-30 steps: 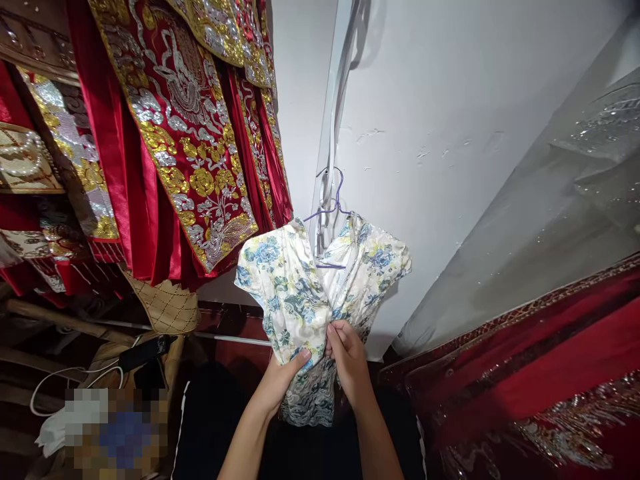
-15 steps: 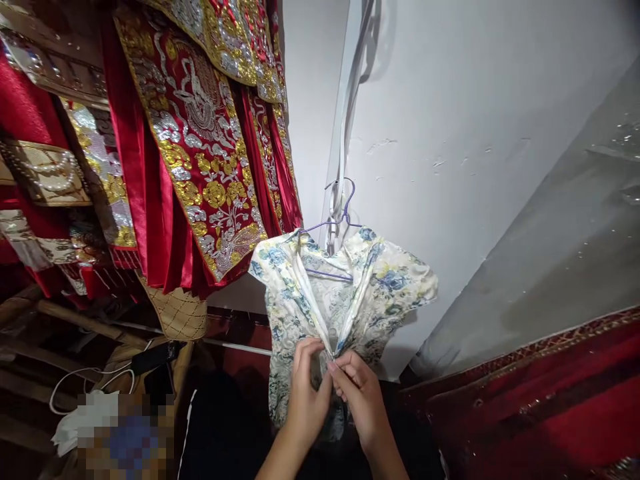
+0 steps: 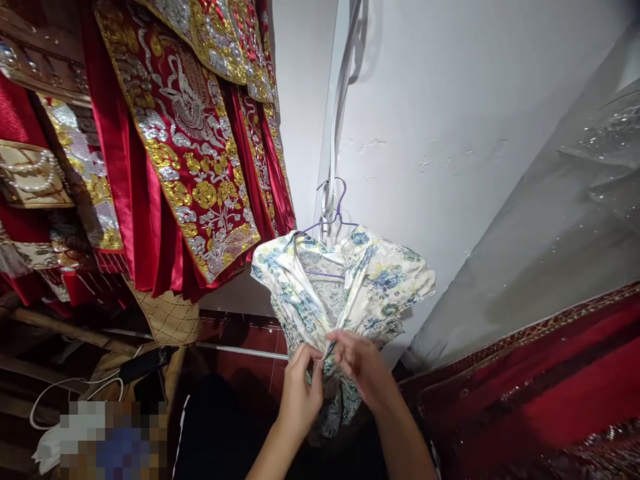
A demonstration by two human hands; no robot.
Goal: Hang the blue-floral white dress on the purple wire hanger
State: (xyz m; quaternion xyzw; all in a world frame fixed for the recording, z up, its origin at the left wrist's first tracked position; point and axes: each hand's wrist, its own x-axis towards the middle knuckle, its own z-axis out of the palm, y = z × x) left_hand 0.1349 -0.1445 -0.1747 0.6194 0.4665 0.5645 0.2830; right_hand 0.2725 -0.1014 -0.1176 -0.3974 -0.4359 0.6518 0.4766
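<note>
The white short-sleeved dress printed with blue and yellow flowers (image 3: 345, 293) hung on a thin purple wire hanger (image 3: 334, 217) against the white wall (image 3: 450, 100), directly above the fingers. Compared with half a second earlier, the opening above the fingertips had narrowed and the fabric bunched there. The left hand (image 3: 300, 393) pinched one edge; the right hand (image 3: 363, 363) gripped the opposite edge, blurred. Red robes embroidered in gold and silver (image 3: 190, 147) hung left of the fingers.

A scuffed white wall (image 3: 440, 113) rises behind red embroidered robes (image 3: 185, 147) hanging above a dark red tiled floor (image 3: 245, 357).
</note>
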